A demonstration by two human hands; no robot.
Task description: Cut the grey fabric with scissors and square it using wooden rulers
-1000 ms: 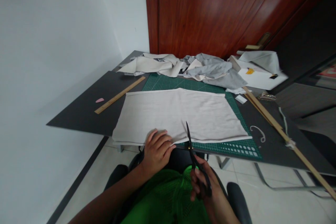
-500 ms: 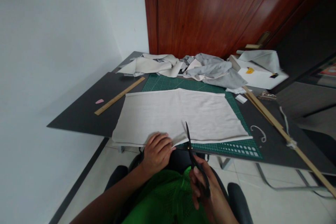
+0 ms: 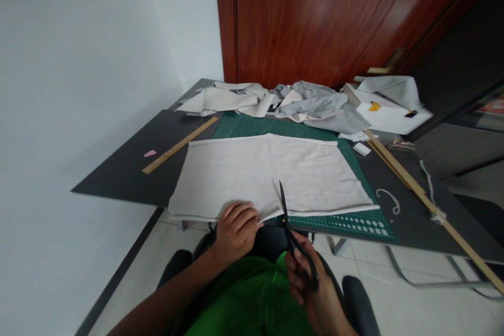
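Leaning on the near edge of a pale cloth (image 3: 252, 173), the left hand (image 3: 235, 232) has its fingers bent and close together, with the thumb tucked in at the hem so that the edge is pinched between them. A narrow fold of the cloth rises just right of those fingertips. The right hand (image 3: 317, 292) is wrapped round the handles of black scissors (image 3: 289, 234), fingers curled and closed on them; the blades reach forward from these fingers over the cloth's edge, and I can't tell how far apart they stand.

Ahead of both sets of fingers the cloth lies spread out, mostly on a green mat (image 3: 271, 124) on a dark table (image 3: 126, 163). Forward and left of the left fingers are a wooden ruler (image 3: 179, 146) and, beyond it, a small pink piece (image 3: 150, 153). Farthest ahead of the fingers sits a heap of crumpled fabric (image 3: 326, 105), with a white box (image 3: 394, 117) at its right. Well to the right of the right fingers, a long wooden stick (image 3: 419, 195) runs slantwise across the table, and a curl of string (image 3: 395, 202) lies nearer them.
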